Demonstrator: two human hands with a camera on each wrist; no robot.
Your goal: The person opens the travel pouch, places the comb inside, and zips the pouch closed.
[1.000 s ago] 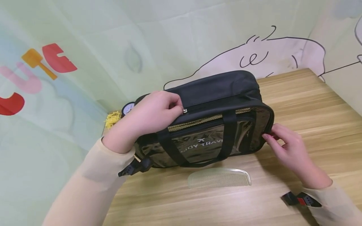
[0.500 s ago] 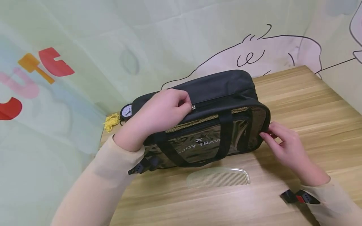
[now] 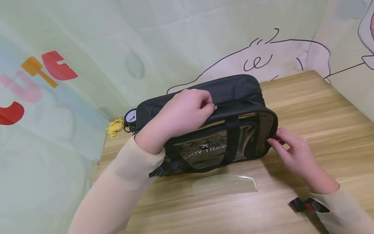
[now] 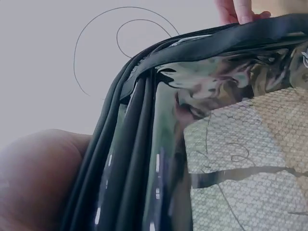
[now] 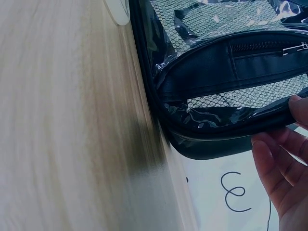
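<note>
My left hand (image 3: 187,112) pinches a metal zip pull (image 3: 215,107) along the top of a black bag (image 3: 211,139), thumb and finger together on it. My right hand (image 3: 295,152) grips the bag's edge at its right end, thumb on the front and fingers tucked behind.

The bag stands upright on the wood-grain table (image 3: 315,100), its see-through front facing me. White lettering, partly covered, reads "JOY TRAV" beneath a small airplane. 1 black handle (image 3: 232,139) hangs down over that front. Through the clear plastic shows pale netted material (image 5: 231,96); whether it lines the bag or lies inside it, I cannot tell. A dark band with a 2nd zip (image 5: 260,47) crosses the clear side near my right hand.

In front of the bag, apart from it, 1 pale, translucent comb (image 3: 225,185) lies flat, teeth toward me. By the bag's left end sits a round black-rimmed clock (image 3: 130,116), partly hidden, with a tangle of yellow strands (image 3: 115,127) just beside it. Beyond the table hangs a pale green backdrop (image 3: 175,39) bearing line drawings and colored letters.
</note>
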